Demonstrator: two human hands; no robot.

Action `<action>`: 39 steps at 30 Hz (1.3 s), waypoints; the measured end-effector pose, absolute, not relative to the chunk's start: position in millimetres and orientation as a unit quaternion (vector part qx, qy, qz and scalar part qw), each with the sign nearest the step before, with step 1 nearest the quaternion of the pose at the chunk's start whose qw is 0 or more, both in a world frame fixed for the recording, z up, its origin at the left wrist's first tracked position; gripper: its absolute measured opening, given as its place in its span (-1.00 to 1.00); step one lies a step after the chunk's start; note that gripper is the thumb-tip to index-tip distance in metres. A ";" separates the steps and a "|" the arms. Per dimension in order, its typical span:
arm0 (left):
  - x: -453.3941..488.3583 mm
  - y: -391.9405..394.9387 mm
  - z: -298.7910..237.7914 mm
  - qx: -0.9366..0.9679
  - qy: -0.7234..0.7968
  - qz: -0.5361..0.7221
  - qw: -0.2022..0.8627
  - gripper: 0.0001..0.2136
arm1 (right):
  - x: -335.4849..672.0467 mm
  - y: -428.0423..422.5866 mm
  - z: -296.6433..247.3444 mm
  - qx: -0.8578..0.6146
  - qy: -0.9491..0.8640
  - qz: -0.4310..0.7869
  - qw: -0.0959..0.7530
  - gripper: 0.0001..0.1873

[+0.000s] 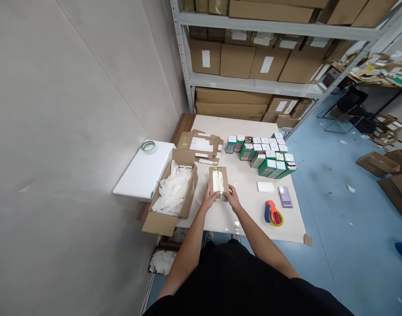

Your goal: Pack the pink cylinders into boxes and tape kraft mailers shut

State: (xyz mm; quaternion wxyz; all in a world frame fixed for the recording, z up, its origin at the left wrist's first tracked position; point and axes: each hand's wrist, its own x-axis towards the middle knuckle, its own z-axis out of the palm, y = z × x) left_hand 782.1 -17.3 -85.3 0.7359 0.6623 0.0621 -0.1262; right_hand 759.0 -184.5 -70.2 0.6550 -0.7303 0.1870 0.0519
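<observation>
Between my two hands is a small cardboard box (218, 179) with white labels and clear tape along its middle. My left hand (208, 198) grips its near left corner, and my right hand (232, 197) grips the near right corner, thumbs on top. The fingers underneath are hidden. To the left stands an open carton (188, 199) full of crumpled white packing material (173, 188). Flattened cardboard (184, 142) with white labels lies behind the box. A red and blue tape dispenser (272, 213) with a yellowish roll rests to the right.
Several green and white boxes (268, 166) stand at the table's back right. Nearer lie a white pad (266, 187) and a blurred purple item (285, 197). A tape roll (148, 146) sits on a white surface (139, 173) by the wall. Shelves (253, 82) with cartons rise behind.
</observation>
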 end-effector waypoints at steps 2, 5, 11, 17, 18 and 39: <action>774.8 -22.4 -70.8 0.667 0.063 -0.098 0.736 -0.19 | 759.8 -193.2 -58.2 -0.700 0.165 0.063 0.692 -0.29; 764.3 -32.4 -49.4 0.671 0.065 -0.058 0.736 -0.18 | 759.7 -205.4 -41.0 -0.673 0.121 0.066 0.727 -0.32; 736.1 -52.5 -17.7 0.672 0.080 0.012 0.736 -0.17 | 756.6 -234.1 -13.6 -0.648 0.031 0.123 0.751 -0.35; 677.0 -68.4 -15.3 0.654 0.148 0.060 0.739 -0.05 | 743.7 -251.9 -11.3 -0.637 -0.017 0.220 0.739 -0.36; 664.1 -69.2 -14.7 0.652 0.160 0.063 0.738 -0.03 | 739.9 -252.0 -11.1 -0.637 -0.024 0.239 0.733 -0.36; 253.0 22.4 17.3 0.524 0.448 0.392 0.609 0.01 | 462.6 -9.8 35.2 -0.562 -0.406 0.508 0.511 -0.38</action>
